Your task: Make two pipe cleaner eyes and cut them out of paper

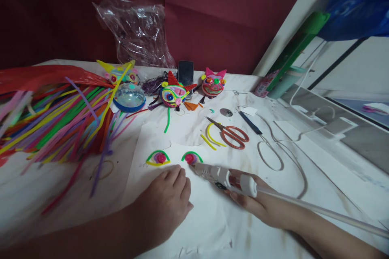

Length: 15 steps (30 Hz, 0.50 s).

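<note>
My right hand point(264, 206) grips a white glue gun point(223, 178), with a long glue stick point(319, 210) running out of its back. The nozzle points at the lower edge of the right eye shape point(191, 158), made of green, purple and pink fuzzy stems. Beside it lies the left eye shape point(158, 158), edged in green and yellow. Both rest on a white paper sheet point(206, 218). On that sheet, just below the eyes, my left hand point(167, 202) lies with its fingers curled together; what is under them is hidden.
Orange-handled scissors point(234, 135) and yellow stem pieces point(209, 142) lie beyond the hands. Several colourful fuzzy lion heads point(174, 95) stand at the back near a phone point(186, 73). Pipe cleaners point(60, 121) spread leftward. A white cable point(291, 149) loops at right.
</note>
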Tool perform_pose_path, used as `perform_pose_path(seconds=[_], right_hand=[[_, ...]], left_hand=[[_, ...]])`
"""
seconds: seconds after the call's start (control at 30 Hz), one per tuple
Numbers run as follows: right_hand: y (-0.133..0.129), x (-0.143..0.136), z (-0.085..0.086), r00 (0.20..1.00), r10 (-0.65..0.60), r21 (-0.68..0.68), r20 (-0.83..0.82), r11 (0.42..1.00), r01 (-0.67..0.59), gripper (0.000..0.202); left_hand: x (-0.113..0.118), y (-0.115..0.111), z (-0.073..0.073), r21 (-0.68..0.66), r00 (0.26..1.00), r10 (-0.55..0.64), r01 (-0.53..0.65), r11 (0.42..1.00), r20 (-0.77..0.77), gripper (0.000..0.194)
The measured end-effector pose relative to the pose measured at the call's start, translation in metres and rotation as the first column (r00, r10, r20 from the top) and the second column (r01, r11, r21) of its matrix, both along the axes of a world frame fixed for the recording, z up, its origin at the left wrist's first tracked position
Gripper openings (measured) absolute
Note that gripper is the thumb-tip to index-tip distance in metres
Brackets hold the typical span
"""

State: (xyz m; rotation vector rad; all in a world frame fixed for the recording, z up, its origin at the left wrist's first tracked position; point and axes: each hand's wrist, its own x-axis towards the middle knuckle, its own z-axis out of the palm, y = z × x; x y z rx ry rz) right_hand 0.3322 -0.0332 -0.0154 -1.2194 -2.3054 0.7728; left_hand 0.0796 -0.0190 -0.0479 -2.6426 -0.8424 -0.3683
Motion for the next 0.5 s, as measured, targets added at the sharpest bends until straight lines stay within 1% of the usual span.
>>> perform_pose_path(seconds=[0.07,0.2,0.3,0.5], right_hand=[[0.0,-0.0001,-0.0001,1.0,-0.005,-0.006,-0.009,1.0,0.005,0.023],[-0.0022,-0.0025,0.0027,0.998,-0.061,-0.04,-0.035,0.997,0.059,0.023],[-0.0036,-0.0031,0.0038,0.997,-0.079,-0.03,-0.023,0.996,0.078,0.022],[-0.0023,-0.0001,0.0024,0.999,-0.05,-0.019,0.008,0.999,0.05,0.021]], left_hand=[[-0.0002,-0.0001,0.0,-0.002,1.0,0.001,-0.001,1.0,0.003,0.038],[-0.0009,-0.0001,0.0003,-0.003,1.0,-0.004,0.004,1.0,-0.001,0.038],[-0.001,0.0003,0.0003,-0.004,1.0,-0.004,0.004,1.0,-0.001,0.038],[-0.0015,0.0007,0.0003,-0.004,1.0,-0.008,0.008,1.0,-0.016,0.038]])
